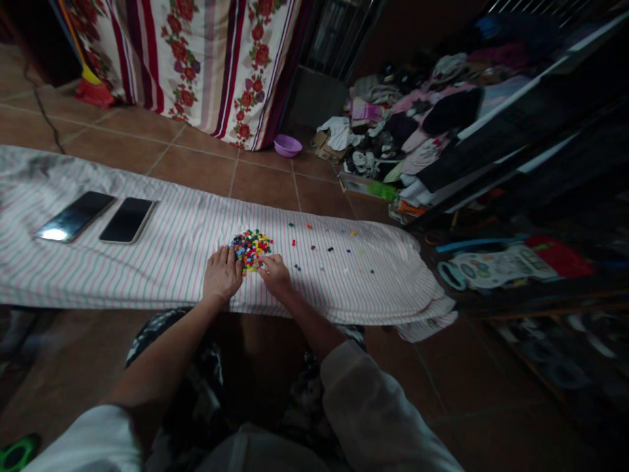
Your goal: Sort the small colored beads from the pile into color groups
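A heap of tiny many-coloured pieces point(253, 245), too small to name, lies on the striped cloth point(187, 262). Against the heap's left side rests my left hand point(222, 272), fingers stretched out and flat. My right hand point(276, 274) is at the heap's lower right edge, its thumb and forefinger pinched together. Whatever may be between those fingertips is hidden. To the right, several small pieces lie spaced apart in rough rows, among them a red piece point(293, 242), a black piece point(330, 249) and a yellow piece point(353, 233).
Two dark-screened devices, a larger one point(76, 216) and a phone point(128, 220), lie on the cloth at left. Beyond are a purple basin point(287, 145), a floral curtain point(211, 72) and a red broom point(94, 92). Piled clothes point(413, 124) fill the back right.
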Available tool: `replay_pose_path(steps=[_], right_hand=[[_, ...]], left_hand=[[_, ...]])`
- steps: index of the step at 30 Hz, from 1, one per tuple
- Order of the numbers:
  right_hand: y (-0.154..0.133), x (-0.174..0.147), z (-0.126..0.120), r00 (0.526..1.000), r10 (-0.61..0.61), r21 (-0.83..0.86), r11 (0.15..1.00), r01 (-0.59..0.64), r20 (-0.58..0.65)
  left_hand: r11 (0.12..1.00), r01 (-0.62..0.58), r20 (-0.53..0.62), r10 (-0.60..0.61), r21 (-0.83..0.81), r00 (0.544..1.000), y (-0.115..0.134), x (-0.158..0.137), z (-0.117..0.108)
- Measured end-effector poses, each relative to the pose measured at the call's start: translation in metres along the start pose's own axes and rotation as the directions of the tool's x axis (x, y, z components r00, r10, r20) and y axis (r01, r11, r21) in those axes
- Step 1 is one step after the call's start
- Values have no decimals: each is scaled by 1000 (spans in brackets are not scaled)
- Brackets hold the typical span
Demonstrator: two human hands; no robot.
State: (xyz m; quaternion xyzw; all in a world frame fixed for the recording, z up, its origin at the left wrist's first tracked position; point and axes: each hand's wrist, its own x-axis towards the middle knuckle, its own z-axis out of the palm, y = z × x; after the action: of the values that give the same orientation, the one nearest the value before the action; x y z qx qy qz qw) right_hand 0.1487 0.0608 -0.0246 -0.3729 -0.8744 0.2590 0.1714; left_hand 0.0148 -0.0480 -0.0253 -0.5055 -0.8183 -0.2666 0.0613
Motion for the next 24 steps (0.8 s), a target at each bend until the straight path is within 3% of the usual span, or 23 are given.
replay_pose_path(steps=[13, 19, 24], right_hand=[[4, -1, 7, 995, -84, 78, 993, 87, -45], [5, -9, 19, 970, -168, 40, 983, 177, -176], [4, -11, 19, 965, -164, 18, 985, 171, -203]], left_hand=[[1000, -15, 14, 15, 22, 1000, 0, 0, -3], [997, 2, 46, -6, 77, 999, 1, 1, -4], [996, -18, 20, 16, 92, 1000, -2, -1, 1]])
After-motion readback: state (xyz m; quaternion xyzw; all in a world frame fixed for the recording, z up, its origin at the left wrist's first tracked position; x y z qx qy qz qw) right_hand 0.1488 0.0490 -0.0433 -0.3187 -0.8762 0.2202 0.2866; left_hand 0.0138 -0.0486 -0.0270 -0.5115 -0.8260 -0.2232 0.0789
